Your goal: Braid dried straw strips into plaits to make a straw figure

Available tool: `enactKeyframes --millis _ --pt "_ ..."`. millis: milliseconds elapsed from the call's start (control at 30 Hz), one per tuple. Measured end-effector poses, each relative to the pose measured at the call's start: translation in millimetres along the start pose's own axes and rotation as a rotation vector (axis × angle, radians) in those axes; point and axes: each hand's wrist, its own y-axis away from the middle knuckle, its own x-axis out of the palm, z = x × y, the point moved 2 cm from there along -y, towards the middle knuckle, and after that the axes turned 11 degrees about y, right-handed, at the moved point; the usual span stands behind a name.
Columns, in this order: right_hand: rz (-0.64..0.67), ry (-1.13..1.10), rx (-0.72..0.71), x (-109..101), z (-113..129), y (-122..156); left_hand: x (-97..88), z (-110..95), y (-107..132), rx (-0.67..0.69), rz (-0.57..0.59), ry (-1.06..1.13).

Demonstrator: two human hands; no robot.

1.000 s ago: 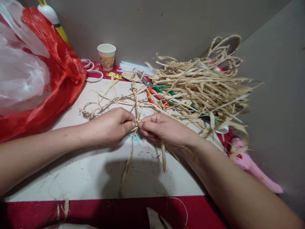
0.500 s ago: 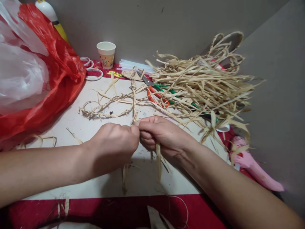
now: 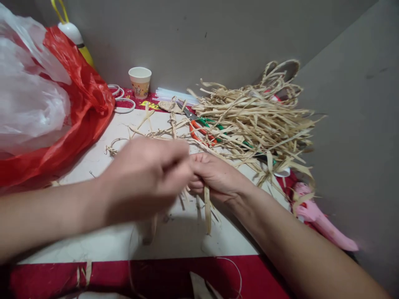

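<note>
My left hand point(image 3: 146, 176) is blurred by motion and hovers over the near end of a braided straw cord point(image 3: 172, 121); its fingers look curled toward the strands. Touching it from the right, my right hand point(image 3: 215, 176) is closed in a pinch on the cord's loose straw strips point(image 3: 207, 209), which hang down from its fingers. The braid runs away from my hands toward the back of the white board point(image 3: 183, 236) and loops to the left.
A big heap of loose straw point(image 3: 255, 120) lies at the right, over orange- and green-handled scissors point(image 3: 202, 129). A paper cup point(image 3: 140, 82), white rings point(image 3: 124, 106) and clear sticks point(image 3: 174, 94) stand at the back. Red and clear plastic bags point(image 3: 46, 104) fill the left. A pink object point(image 3: 321, 222) lies at the right edge.
My left hand has lifted and swung right over the braid, now blurred. The right hand keeps its pinch. The view has tilted down a little.
</note>
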Motion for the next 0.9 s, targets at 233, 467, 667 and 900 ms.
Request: enactKeyframes --millis 233,467,667,900 --pt "0.053 0.003 -0.039 -2 0 -2 8.2 40 -37 -0.366 0.252 0.571" --pt "0.079 0.096 -0.031 -2 4 0 19.1 48 -28 -0.386 0.313 0.480" --pt "0.119 0.323 -0.086 -7 5 -1 11.4 50 -35 -0.318 0.329 0.413" --pt "0.086 0.640 -0.141 -9 10 3 12.6 57 -37 -0.360 0.426 0.482"
